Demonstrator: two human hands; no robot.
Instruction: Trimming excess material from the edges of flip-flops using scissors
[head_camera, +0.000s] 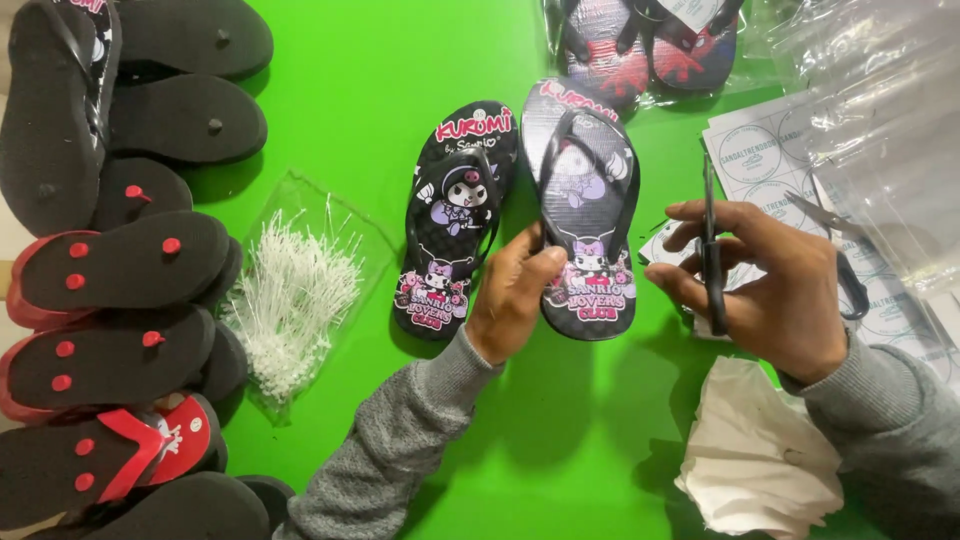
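Left hand (515, 290) grip closed on flip-flop (585, 215), right hand (770, 280) clasping scissors (712, 255)

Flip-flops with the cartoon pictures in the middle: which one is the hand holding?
The right-hand one, lifted at its heel by the left hand. Its partner lies flat on the green table, untouched.

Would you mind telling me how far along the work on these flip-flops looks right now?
Done: one wrapped pair lies in clear plastic at the top. In hand: the left hand grips the heel of a black cartoon flip-flop, its mate flat beside it; the right hand holds scissors. Left: the stacked flip-flops at the left edge look unwrapped, with a bag of white plastic ties and empty bags nearby.
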